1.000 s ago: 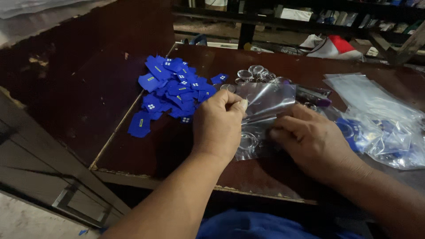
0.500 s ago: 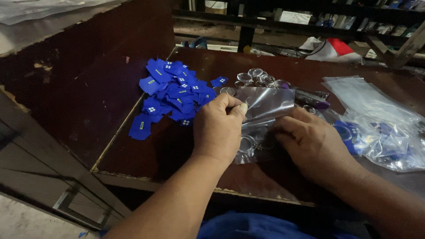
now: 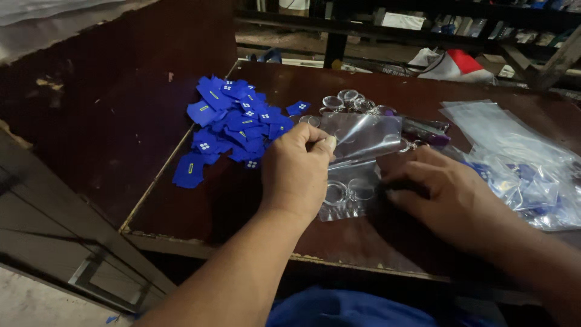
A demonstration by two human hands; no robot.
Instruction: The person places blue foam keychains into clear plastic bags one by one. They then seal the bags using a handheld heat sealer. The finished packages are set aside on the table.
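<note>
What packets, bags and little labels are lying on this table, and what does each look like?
Clear plastic bag: table centre, flat, glossy, pinched at its upper edge by the left hand; the right hand rests beside it.
Blue tags: loose heap at left, small squarish pieces with tiny white or yellow marks.
Filled clear bags: at right, crinkled, with blue pieces inside.
Clear round pieces: small cluster behind the held bag.
</note>
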